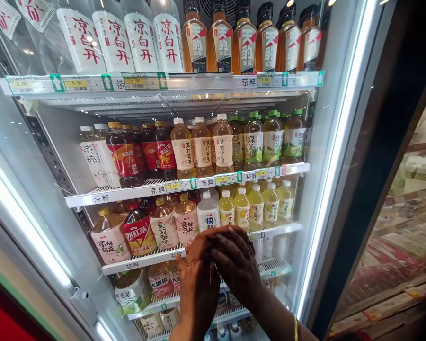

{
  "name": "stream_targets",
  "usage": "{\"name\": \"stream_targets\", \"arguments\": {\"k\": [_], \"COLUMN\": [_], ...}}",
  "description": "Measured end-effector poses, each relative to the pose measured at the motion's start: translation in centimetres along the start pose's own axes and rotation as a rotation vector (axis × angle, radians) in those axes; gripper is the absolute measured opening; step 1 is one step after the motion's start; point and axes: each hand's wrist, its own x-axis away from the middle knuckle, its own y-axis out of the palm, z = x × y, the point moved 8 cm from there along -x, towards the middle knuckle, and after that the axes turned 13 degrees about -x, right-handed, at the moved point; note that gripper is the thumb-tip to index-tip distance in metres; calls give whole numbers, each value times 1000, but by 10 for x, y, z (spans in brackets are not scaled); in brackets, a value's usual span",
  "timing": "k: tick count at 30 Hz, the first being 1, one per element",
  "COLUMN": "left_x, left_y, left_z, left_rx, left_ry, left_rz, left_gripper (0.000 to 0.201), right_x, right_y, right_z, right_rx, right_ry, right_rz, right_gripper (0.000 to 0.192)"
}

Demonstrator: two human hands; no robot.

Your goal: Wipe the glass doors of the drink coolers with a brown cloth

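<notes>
My left hand and my right hand are raised together in front of the shelves, touching each other. The right fingers are bent and pressed together over the top of the left hand. Most of the left fingers are folded or hidden behind the right ones, and a fingertip shows at the left side. Whether anything lies between the palms is hidden. Just behind my hands stand a white-labelled bottle, a pink-labelled bottle and yellow drink bottles. Neither hand touches a bottle.
An upright drinks cooler holds several shelves. Large clear bottles and amber bottles fill the top one. Below stand red-labelled tea bottles and green-capped bottles. A light strip runs up the right side, beside the dark frame.
</notes>
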Motion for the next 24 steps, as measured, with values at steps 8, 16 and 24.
{"name": "stream_targets", "arguments": {"k": [8, 16, 24], "left_x": [11, -5, -12], "left_y": [10, 19, 18], "left_z": [35, 59, 102], "left_rx": [-43, -55, -96], "left_ry": [21, 61, 113], "left_rz": [38, -70, 33], "left_gripper": [87, 86, 90], "right_x": [7, 31, 25], "right_y": [-58, -46, -104], "right_z": [48, 42, 90], "right_rx": [56, 11, 99], "right_ry": [125, 22, 205], "right_rz": [141, 29, 192], "right_gripper": [28, 34, 46]}}
